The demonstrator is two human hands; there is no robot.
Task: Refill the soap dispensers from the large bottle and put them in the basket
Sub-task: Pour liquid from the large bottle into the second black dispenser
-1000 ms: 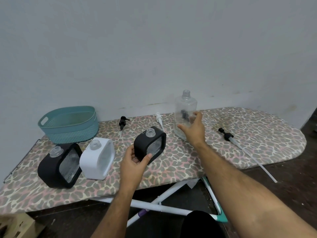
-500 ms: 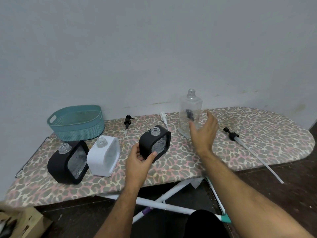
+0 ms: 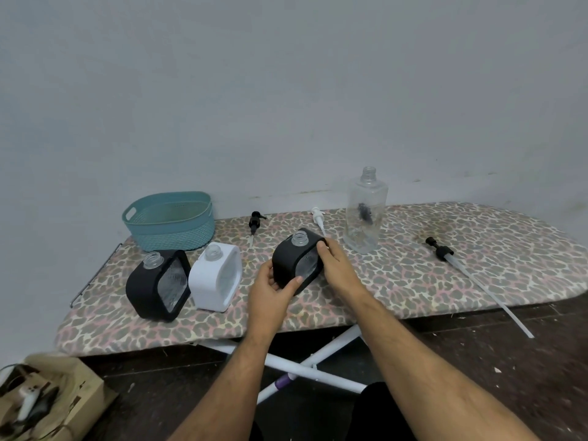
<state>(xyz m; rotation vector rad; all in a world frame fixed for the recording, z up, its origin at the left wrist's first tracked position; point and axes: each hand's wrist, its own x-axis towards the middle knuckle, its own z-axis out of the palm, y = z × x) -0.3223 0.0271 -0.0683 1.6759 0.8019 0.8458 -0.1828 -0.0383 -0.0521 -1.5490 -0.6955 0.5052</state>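
My right hand (image 3: 337,265) had left the large bottle (image 3: 366,214) and joined my left hand (image 3: 270,286); both clasped the black dispenser (image 3: 297,261) on the ironing board (image 3: 413,275); pouring hadn't begun, I judged.

Dim even light, soft focus, wide-angle edge distortion

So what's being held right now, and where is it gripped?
The small black dispenser: left hand grips its lower left corner, right hand holds its right edge.
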